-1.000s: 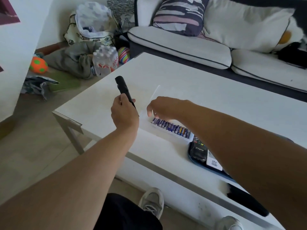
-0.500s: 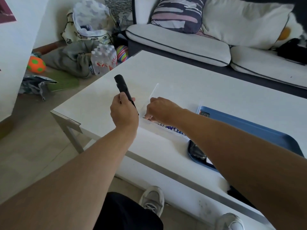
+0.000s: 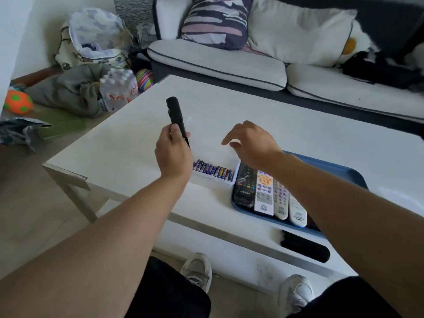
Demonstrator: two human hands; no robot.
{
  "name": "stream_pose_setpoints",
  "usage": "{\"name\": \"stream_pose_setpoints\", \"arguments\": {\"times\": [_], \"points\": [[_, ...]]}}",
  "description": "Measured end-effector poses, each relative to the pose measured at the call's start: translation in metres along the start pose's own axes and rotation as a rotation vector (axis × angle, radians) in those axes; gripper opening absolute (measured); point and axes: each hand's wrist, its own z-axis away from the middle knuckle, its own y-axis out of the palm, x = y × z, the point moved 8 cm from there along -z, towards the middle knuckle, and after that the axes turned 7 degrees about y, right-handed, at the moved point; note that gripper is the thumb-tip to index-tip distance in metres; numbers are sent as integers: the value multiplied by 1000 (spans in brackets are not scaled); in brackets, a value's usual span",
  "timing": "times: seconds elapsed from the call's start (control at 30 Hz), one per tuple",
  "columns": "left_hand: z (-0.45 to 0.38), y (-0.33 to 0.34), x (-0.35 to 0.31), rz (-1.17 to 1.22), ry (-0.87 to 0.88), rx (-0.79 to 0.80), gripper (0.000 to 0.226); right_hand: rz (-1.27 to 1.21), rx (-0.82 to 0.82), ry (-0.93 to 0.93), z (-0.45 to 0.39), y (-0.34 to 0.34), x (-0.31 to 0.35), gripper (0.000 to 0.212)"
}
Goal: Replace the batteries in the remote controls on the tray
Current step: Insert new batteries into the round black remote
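My left hand (image 3: 173, 154) grips a slim black remote (image 3: 176, 118) by its lower end and holds it upright above the white table (image 3: 128, 143). My right hand (image 3: 250, 143) hovers over the table with fingers loosely spread, holding nothing. Below it a clear box (image 3: 212, 179) holds a row of several batteries (image 3: 213, 172). To the right, a blue tray (image 3: 344, 171) carries a black remote (image 3: 245, 191) and three light-coloured remotes (image 3: 278, 199) side by side.
A sofa (image 3: 229, 65) with cushions runs along the far side of the table. On the floor to the left lie a pack of water bottles (image 3: 118, 89), bags, clothes and balls. A black object (image 3: 305, 249) sits in the table's front slot. My shoes (image 3: 198, 269) are under the table edge.
My right hand has lifted off the battery box and drawn back to the right, uncovering the batteries. The left hand still holds the black remote up. The view has shifted, showing the tray's remotes.
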Motion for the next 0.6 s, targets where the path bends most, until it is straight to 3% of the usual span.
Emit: {"name": "stream_pose_setpoints", "arguments": {"times": [0.1, 0.27, 0.47, 0.6], "points": [[23, 37, -2, 165, -129, 144, 28, -117, -106, 239, 32, -27, -53, 20], [96, 115, -10, 333, -467, 559, 32, -209, -170, 522, 92, -59, -125, 23], [153, 177, -26, 340, -473, 849, 32, -236, -203, 813, 158, -89, -202, 31], [189, 206, -28, 263, -427, 1035, 28, -107, -220, 1017, 210, -111, -260, 35]]}}
